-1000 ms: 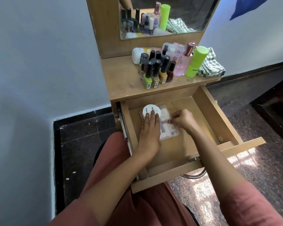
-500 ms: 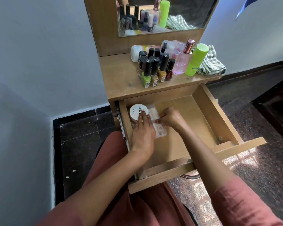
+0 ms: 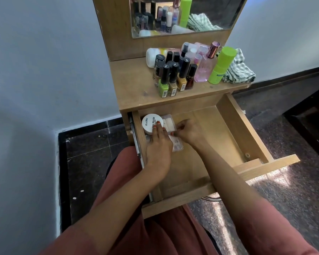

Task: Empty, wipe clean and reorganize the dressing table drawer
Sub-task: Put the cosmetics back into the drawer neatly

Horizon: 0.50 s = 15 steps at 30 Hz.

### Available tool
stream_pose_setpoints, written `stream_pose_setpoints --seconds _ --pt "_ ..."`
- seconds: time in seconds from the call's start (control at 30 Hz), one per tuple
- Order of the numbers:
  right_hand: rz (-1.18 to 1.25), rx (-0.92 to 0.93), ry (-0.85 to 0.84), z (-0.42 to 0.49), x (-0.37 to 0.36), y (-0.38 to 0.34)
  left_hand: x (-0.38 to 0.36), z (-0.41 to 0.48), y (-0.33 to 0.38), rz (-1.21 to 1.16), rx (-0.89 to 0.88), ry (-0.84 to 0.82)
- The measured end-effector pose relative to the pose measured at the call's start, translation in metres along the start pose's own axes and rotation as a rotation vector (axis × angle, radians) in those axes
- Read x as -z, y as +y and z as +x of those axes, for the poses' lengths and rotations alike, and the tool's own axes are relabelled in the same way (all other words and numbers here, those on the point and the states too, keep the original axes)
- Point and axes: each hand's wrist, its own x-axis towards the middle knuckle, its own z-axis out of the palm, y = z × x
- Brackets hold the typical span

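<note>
The wooden drawer point(image 3: 245, 137) of the dressing table is pulled out. In its far left corner lies a clear plastic case point(image 3: 170, 124) with a round white jar point(image 3: 151, 123) marked "nail polish" on top of it. My left hand point(image 3: 159, 146) lies flat on the case, its straight fingertips touching the jar. My right hand point(image 3: 189, 132) pinches the case's right edge with curled fingers. Much of the case is hidden under my hands.
On the tabletop point(image 3: 134, 89) stand several nail polish bottles point(image 3: 173, 76), a pink perfume bottle point(image 3: 205, 67), a lime green bottle point(image 3: 222, 65), a white tube and a checked cloth point(image 3: 238, 70). A mirror point(image 3: 182, 15) rises behind. The drawer's right part shows bare wood.
Both hands have slid the case and the jar from the drawer's middle back into its far left corner.
</note>
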Motion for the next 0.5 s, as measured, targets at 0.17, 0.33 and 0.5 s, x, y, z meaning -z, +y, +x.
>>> stream_pose_setpoints --seconds 0.17,0.33,0.5 --pt "-0.063 0.055 0.018 0.0 0.0 -0.004 0.0 0.005 -0.009 0.046 -0.055 0.021" --pt "-0.018 0.207 0.038 -0.005 -0.007 -0.023 0.007 0.014 -0.022 0.034 -0.133 0.125" --pt "0.048 0.268 -0.02 -0.008 -0.014 -0.032 0.022 0.019 -0.03 0.047 -0.146 0.172"
